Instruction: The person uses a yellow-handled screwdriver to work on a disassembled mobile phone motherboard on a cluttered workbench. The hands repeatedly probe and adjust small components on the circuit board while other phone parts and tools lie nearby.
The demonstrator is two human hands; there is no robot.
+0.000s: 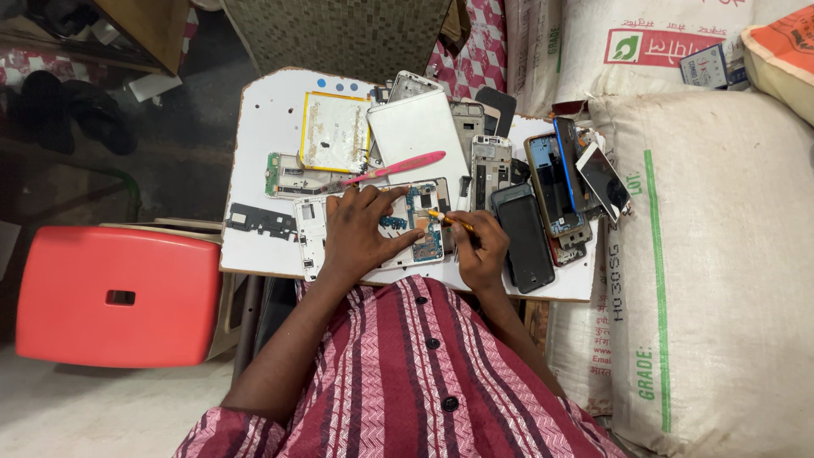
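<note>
a: striped shirt [407, 373] fills the bottom edge, nearest the lens. both forearms run up from it to a white board [263, 127].

b: left hand [363, 231]?

a: spread flat, palm down, fingers wide, pressing on an opened phone [415, 229]. phone lies at the board's near edge, centre, blue circuit board showing between the fingers.

b: right hand [480, 246]?

a: curled narrow round a thin tool [451, 220] with a yellow-orange tip. tip sits on the phone's right side, by the circuit board. whether it actually touches a part is hard to tell from here.

b: surroundings?

a: pink stick [398, 167] just beyond the left hand, lying slantwise. gold-edged battery [335, 131] further back, white back cover [417, 131] beside it. black phone [526, 242] just right of the right hand; more frames and screens stacked behind. black part [261, 220] at the board's left. red stool [119, 295] left of the board; sacks [712, 254] on the right.
</note>
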